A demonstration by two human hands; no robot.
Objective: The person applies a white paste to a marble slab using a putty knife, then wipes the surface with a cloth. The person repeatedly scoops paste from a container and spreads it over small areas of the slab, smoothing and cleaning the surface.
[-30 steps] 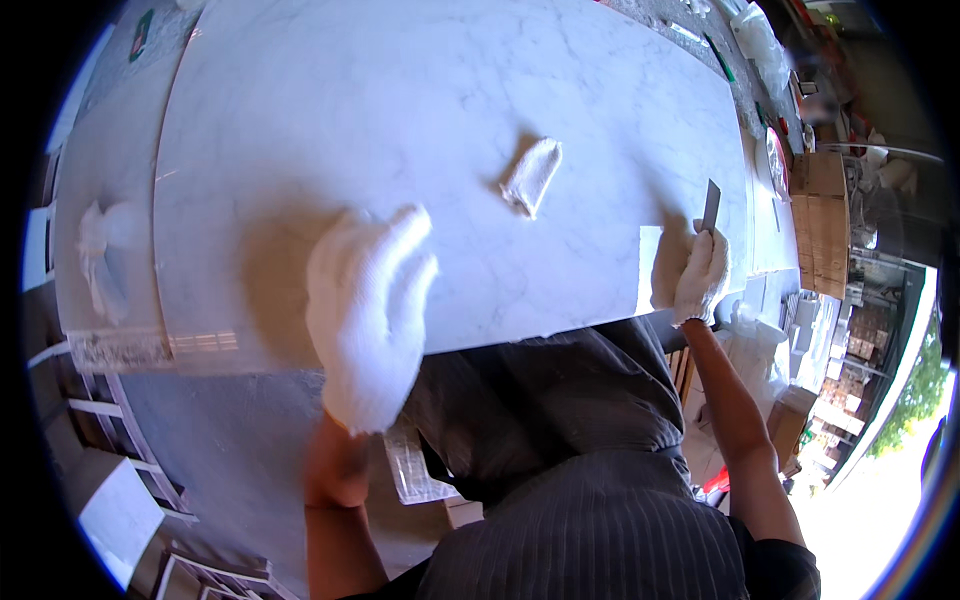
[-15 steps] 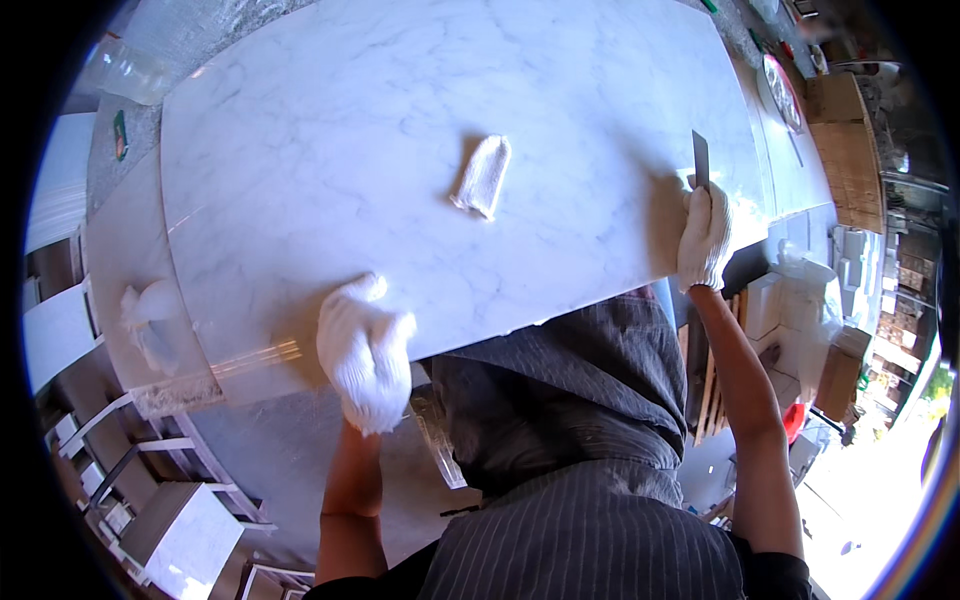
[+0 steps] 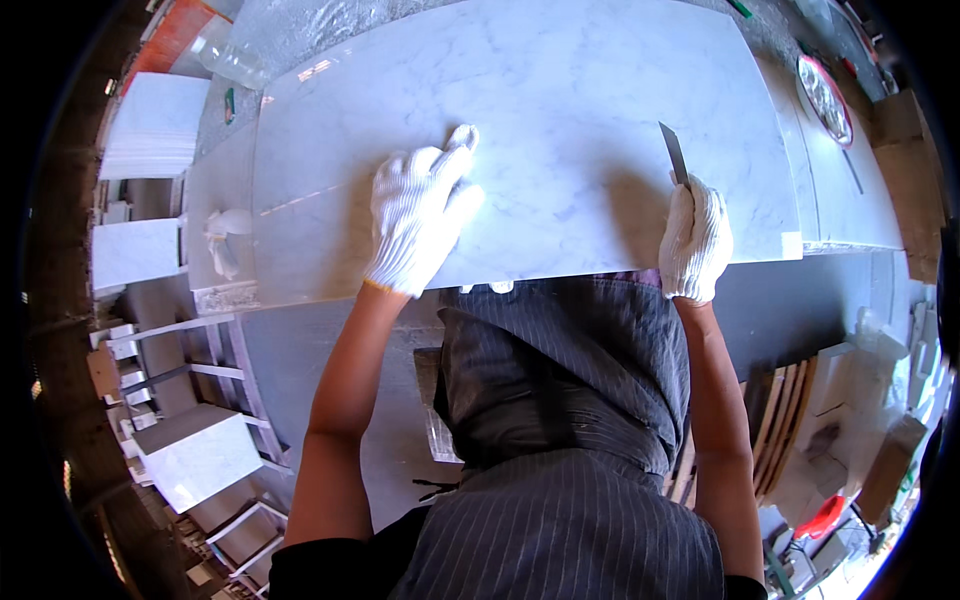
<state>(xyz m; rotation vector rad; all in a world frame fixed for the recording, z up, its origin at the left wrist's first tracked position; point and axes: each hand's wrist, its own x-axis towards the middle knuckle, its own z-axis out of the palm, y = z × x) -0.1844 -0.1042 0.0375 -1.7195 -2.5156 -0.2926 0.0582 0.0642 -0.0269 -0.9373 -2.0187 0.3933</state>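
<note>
A white slab with grey veins (image 3: 560, 130) lies in front of me. My left hand (image 3: 420, 220), in a white knit glove, is closed around a small folded white cloth (image 3: 463, 137) on the slab. Only the cloth's far end shows past the fingers. Near the slab's front edge on the right, my right hand (image 3: 697, 240), gloved too, grips a flat metal scraper blade (image 3: 673, 152). The blade points up and away from me, casting a shadow to its left.
To the left, a crumpled white glove or cloth (image 3: 228, 240) rests on a lower slab. A clear plastic bottle (image 3: 228, 55) lies at the far left. A red-rimmed round dish (image 3: 825, 100) stands on the right. Stacked white slabs (image 3: 150, 125) and wooden slats (image 3: 785, 430) flank the work surface.
My left hand has moved forward from the front edge and taken hold of the folded cloth that lay on the slab. My right hand keeps the blade. The view has shifted.
</note>
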